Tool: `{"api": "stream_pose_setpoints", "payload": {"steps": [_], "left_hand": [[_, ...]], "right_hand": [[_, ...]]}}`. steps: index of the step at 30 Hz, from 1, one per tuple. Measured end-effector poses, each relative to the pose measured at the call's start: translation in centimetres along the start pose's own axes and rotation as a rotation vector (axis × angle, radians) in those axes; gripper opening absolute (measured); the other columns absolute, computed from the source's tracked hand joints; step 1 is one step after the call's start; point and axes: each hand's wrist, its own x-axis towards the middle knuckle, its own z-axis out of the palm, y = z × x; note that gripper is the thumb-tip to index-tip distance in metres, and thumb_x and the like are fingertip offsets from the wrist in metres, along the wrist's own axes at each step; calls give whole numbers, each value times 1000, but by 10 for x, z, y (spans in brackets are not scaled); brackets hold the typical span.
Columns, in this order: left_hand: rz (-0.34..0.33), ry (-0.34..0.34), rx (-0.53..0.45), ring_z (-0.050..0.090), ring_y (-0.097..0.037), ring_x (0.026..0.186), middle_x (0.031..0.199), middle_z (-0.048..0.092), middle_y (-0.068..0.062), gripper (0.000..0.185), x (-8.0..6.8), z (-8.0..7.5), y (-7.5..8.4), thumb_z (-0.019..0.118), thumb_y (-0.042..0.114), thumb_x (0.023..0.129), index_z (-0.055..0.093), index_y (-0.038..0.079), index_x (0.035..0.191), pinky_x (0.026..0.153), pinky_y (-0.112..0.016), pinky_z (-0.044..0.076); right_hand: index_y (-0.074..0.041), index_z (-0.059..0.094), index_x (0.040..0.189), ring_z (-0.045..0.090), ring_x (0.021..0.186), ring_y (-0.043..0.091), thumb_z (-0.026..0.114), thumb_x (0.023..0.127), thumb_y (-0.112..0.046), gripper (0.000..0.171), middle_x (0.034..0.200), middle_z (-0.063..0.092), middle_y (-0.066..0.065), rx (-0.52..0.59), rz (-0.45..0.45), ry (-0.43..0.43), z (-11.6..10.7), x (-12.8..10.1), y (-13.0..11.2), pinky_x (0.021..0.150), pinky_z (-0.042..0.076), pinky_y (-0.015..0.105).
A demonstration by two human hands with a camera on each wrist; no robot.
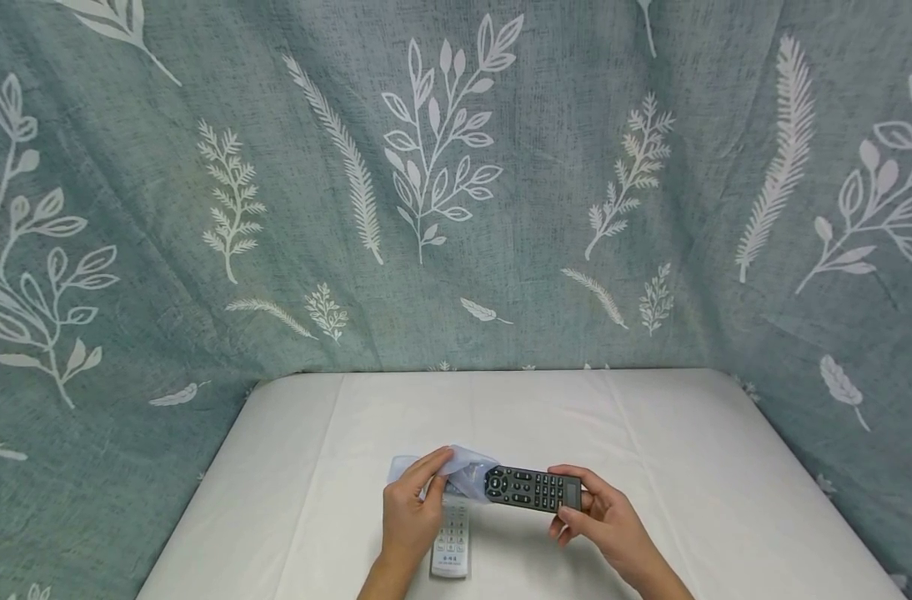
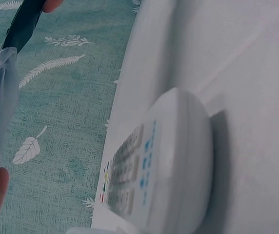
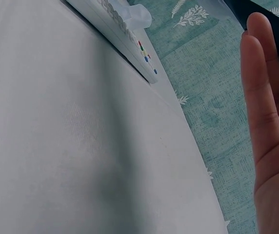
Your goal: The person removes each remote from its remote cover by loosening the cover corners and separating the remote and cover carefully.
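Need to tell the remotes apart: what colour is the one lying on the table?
White remote, clearest in the left wrist view.

- We find the black remote [image 1: 534,489] to be matt dark plastic with rubbery-looking keys.
- We note the clear cover [image 1: 465,472] is thin, glossy, translucent plastic film, creased.
- We record the white remote [image 2: 164,161] as smooth, slightly glossy plastic.
- We see the table covering [image 1: 651,433] is smooth matt white cloth.
- We judge the backdrop [image 1: 456,183] a coarse-woven teal cloth with printed white leaves.
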Motion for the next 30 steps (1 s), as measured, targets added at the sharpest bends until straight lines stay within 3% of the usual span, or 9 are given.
{"api": "stream_pose_setpoints", "payload": {"steps": [11, 30], "left_hand": [[-4, -6, 26, 73, -21, 107, 116, 75, -7, 44, -2, 0, -6, 70, -17, 78, 73, 8, 114, 94, -17, 53], [-5, 3, 65, 74, -22, 103, 111, 76, -8, 39, 1, -6, -9, 71, -15, 78, 75, 5, 111, 93, -14, 53]], "right_hand": [[9, 35, 143, 75, 80, 15, 60, 97, -2, 54, 108, 76, 0, -17, -19, 14, 0, 0, 2, 68, 64, 38], [8, 37, 142, 75, 79, 15, 60, 97, -2, 52, 106, 77, 1, -31, -8, 17, -1, 3, 2, 68, 64, 38]]}}
